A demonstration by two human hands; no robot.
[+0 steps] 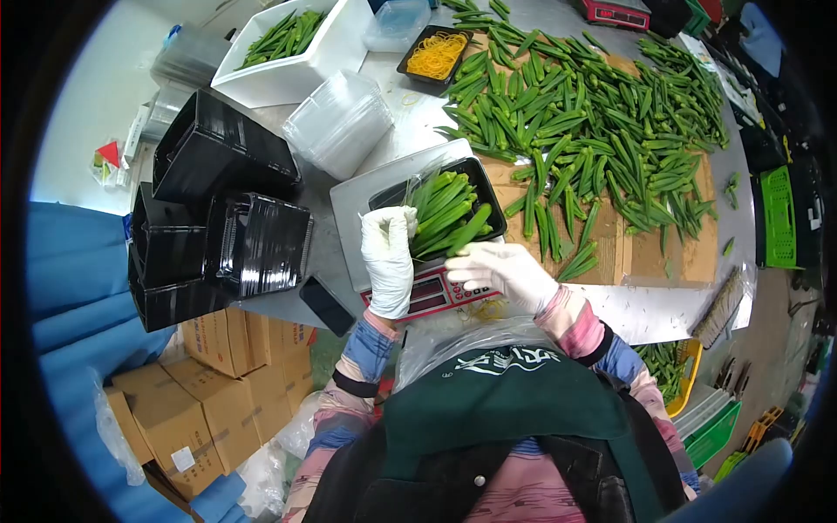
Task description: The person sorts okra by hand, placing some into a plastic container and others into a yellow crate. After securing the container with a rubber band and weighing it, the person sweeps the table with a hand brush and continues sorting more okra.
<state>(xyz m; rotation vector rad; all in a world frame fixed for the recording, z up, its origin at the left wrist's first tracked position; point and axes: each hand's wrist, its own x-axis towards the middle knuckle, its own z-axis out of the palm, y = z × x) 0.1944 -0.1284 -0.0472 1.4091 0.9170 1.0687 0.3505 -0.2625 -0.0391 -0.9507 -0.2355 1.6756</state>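
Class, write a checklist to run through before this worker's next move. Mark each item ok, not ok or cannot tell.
1. Tray on the scale: ok.
2. Okra bunch over the tray: ok.
3. Left grip firm on the bunch: cannot tell; its fingers are curled at the bunch's side.
4. Right grip touching okra: cannot tell; its fingertips are close to one pod's end.
5. Display readable: cannot tell; the figures are too small.
6. Phone well back from the table edge: not ok; it lies at the edge.
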